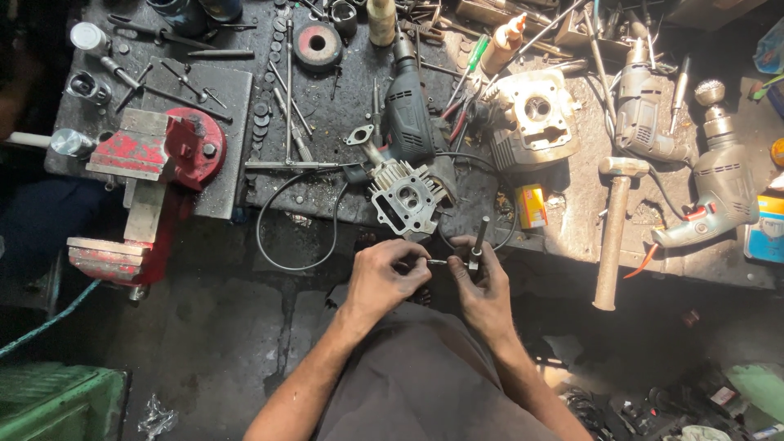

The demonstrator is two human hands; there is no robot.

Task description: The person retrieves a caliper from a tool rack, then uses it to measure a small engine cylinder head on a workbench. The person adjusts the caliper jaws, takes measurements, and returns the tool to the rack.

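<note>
Though close together by the near edge of the bench (572, 245), joined only by the thin metal pin (437, 262): left hand (384, 273) pinched on it; right hand (483, 286) clamped round the dark tool (479, 237); finned engine part (406, 196) just beyond. Might drop the pin to the dark floor if fingers slip; open room near; hammer (614, 237) right, red vise (155, 163) left.

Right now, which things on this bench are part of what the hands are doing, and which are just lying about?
In use:
left hand
right hand
dark T-handle tool
small metal rod
finned cylinder head, just ahead

Lying about:
red vise
hammer
grey drill
yellow box
</note>
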